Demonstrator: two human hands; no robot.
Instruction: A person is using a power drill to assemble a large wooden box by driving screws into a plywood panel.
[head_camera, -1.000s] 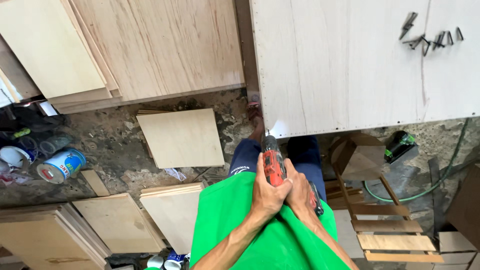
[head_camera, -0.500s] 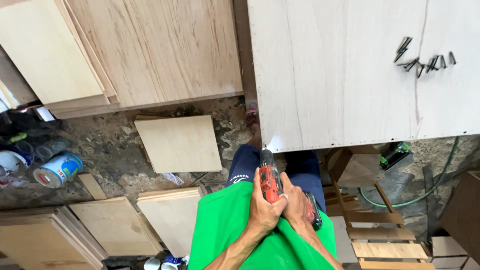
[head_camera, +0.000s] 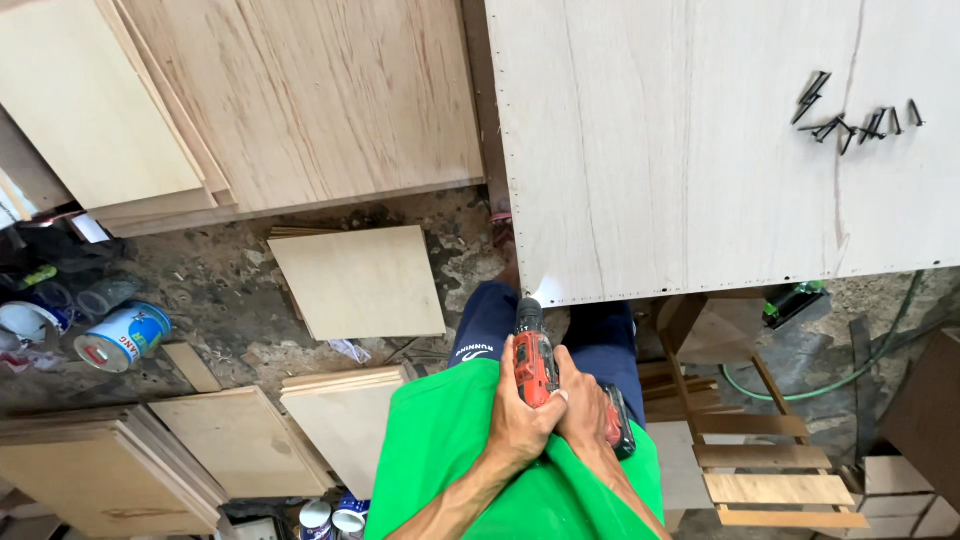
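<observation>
Left hand (head_camera: 520, 420) closed round red drill (head_camera: 535, 362), fingers wrapped on body. Right hand (head_camera: 585, 405) clamped on same drill from other side, touching left hand. Drill held against green shirt (head_camera: 440, 470), bit pointing up toward corner of pale panel (head_camera: 680, 150) on desk just above hands. Black screws (head_camera: 850, 118) lie on panel, far up-right. Tin (head_camera: 122, 337) on its side on floor, far left; contents unclear. Square board (head_camera: 360, 282) on floor, up-left.

Square plywood offcut (head_camera: 360, 282) on floor; tipped paint can (head_camera: 122, 337) left; black screws (head_camera: 850, 118) far right.
</observation>
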